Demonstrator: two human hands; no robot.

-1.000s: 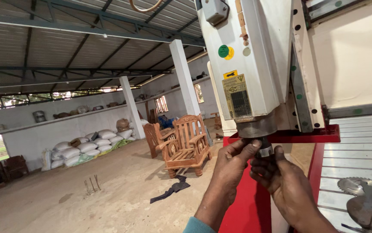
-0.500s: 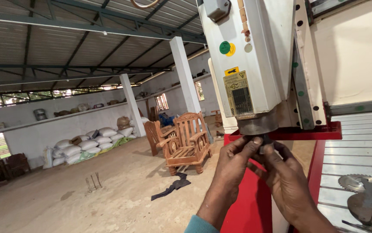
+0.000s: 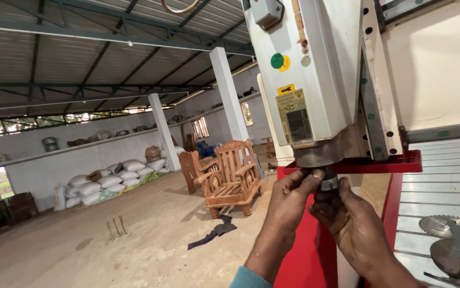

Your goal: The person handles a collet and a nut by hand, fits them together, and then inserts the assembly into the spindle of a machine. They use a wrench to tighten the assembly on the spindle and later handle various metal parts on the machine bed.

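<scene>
Head view: collet nut (image 3: 328, 184) between hands (image 3: 315, 208).

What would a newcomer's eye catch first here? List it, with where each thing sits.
First, the two hands at centre right: the left hand and right hand grip the dark collet nut under the tall white spindle head. Next, the carved wooden chairs on the dusty floor, and circular saw blades at lower right.

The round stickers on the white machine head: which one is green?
The green sticker is the left one of the overlapping pair, above the yellow label. The yellow sticker partly sits behind its right edge; a pale one lies farther right.
</scene>
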